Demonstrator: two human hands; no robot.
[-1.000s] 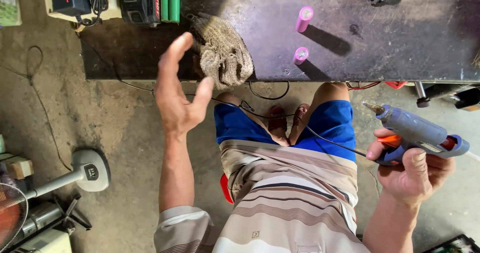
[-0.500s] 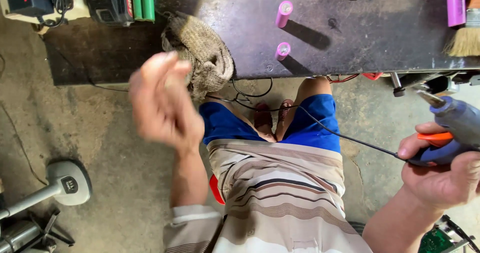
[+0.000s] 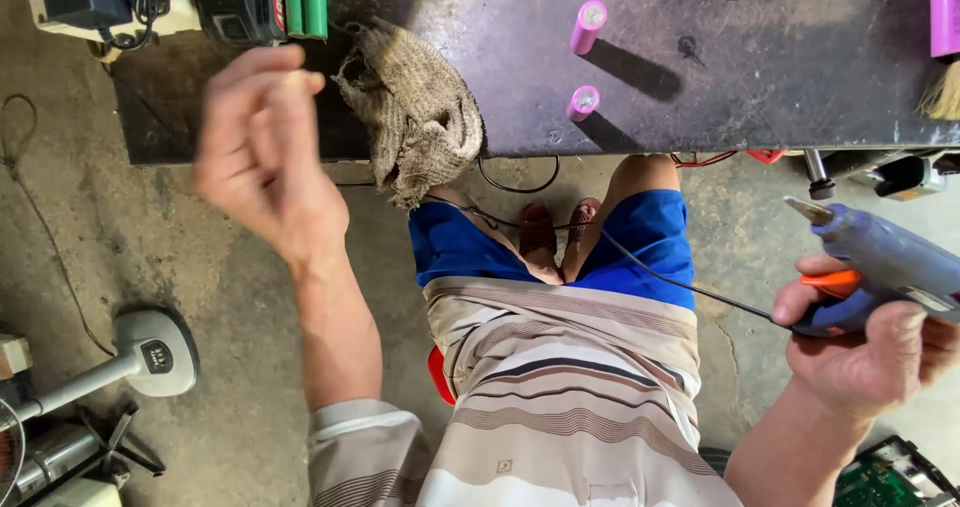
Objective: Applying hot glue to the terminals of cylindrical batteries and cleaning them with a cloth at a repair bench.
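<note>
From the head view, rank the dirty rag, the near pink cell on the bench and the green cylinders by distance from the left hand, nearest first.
1. Green cylinders: at the bench's back edge, just above the left hand.
2. Dirty rag: draped over the bench's front edge, just right of the hand. These two are close to call.
3. Near pink cell: upright on the bench, plainly farthest right.

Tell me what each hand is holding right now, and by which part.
The right hand grips the blue glue gun by its handle. The left hand holds nothing visible.
</note>
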